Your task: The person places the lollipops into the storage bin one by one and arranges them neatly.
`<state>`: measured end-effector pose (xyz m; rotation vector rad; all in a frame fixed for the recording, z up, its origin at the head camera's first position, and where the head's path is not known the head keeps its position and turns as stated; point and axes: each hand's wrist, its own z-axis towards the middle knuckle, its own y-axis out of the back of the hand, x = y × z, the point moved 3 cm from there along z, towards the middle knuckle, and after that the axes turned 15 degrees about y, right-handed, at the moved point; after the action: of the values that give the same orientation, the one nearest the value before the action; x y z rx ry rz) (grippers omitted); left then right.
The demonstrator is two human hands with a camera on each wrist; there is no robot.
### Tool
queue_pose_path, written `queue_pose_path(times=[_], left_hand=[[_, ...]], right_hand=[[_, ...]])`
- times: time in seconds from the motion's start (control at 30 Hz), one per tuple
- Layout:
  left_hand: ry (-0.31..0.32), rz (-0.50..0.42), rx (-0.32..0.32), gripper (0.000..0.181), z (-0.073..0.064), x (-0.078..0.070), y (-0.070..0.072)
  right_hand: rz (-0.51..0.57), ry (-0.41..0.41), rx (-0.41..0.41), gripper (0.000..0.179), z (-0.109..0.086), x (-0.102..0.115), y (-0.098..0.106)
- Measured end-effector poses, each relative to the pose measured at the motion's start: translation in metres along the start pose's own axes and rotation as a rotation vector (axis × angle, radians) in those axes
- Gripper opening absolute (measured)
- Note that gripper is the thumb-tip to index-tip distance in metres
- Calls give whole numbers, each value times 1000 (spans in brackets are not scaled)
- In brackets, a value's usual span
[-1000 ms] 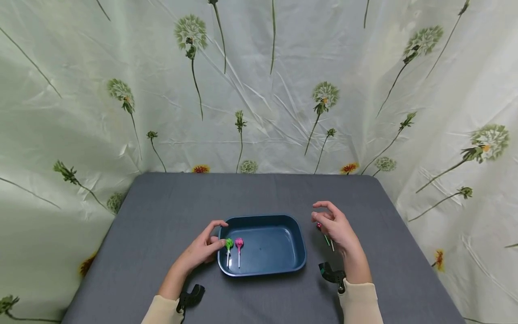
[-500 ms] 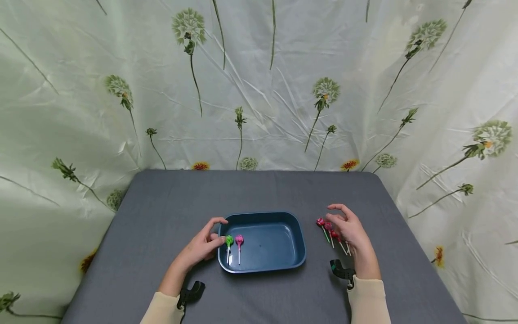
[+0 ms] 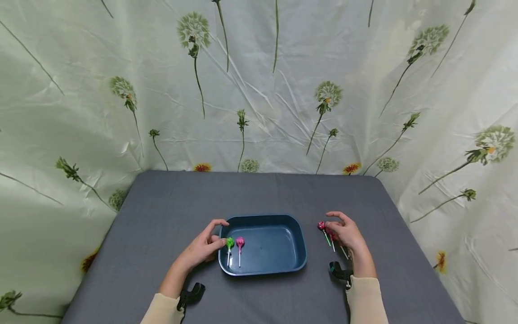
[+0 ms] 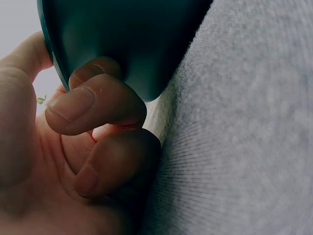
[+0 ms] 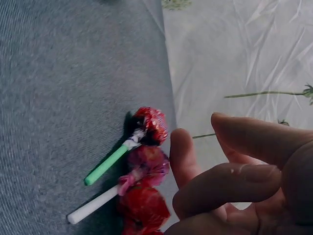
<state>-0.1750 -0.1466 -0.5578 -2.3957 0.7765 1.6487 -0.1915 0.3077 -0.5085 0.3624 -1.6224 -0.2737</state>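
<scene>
My left hand (image 3: 202, 245) grips the left end of a dark blue tray (image 3: 263, 272), thumb at the rim and other fingers bent against the outer wall (image 4: 122, 29). Inside the tray, beside that hand, lie a green lollipop (image 3: 229, 243) and a pink lollipop (image 3: 240, 243). My right hand (image 3: 349, 234) hovers over a row of lollipops right of the tray, its fingers loosely bent with nothing between them. Nearest is a red lollipop with a green stick (image 5: 105, 166); then come a pink lollipop (image 5: 146, 164) and a red lollipop (image 5: 143, 208). The hand partly hides the row.
A grey cloth (image 3: 182, 193) covers the table. Behind and at both sides hangs a pale curtain (image 3: 283, 112) printed with dandelions. Black wrist mounts (image 3: 192, 294) sit on both forearms, close above the cloth.
My right hand has moved right from beside the tray to over the lollipop row, then a little lower, baring the nearest lollipops. My left hand and the tray have stayed in place.
</scene>
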Motion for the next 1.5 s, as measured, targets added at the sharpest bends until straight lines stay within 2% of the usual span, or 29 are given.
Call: queue_pose_path(times=[0.37,0.57,0.73,0.9,1.03,1.17,1.37,1.5], left_hand=[[4,-8,0,47,3,3,1],[19,-15,4,48,1,2,0],[22,-19,-5,48,1,0,1],[21,-16,-4,48,1,-1,1],[25,-13,-2,48,-1,1,0],[36,-6,-10,48,-1,1,-1],[43,-4,-19,48,0,1,-1],[35,4,-16,48,0,1,-1]], right_hand=[[-165,13,-14,40,6,4,-3],[-201,-32,-24,39,8,-2,-8],[-236,-20,-38,37,11,-2,-12],[-353,-7,-41,36,13,0,-17],[-464,-21,-35,37,14,2,-22],[-530,-34,-30,35,15,2,-24],[-550,-43,-18,31,16,3,-25],[-500,-43,-34,31,15,2,-24]])
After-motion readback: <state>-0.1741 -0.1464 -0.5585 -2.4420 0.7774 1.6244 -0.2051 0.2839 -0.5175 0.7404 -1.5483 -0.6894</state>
